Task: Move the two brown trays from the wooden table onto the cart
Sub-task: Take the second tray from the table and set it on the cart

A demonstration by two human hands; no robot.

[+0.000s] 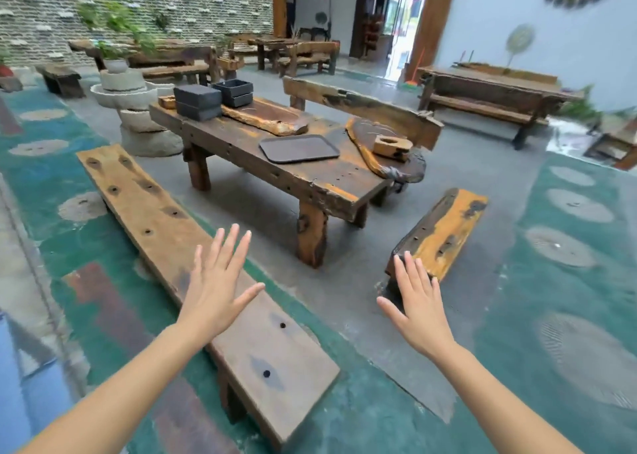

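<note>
A flat dark brown tray lies on the rough wooden table, near its right end. Whether it is one tray or two stacked I cannot tell. My left hand is stretched out in front of me with its fingers spread, holding nothing, well short of the table. My right hand is likewise open and empty, lower right of the table's corner. No cart is in view.
A long plank bench runs from the table's left side toward me, under my left hand. A short bench stands at the right. Dark grey boxes and carved wooden slabs sit on the table. A stone mill stands behind on the left.
</note>
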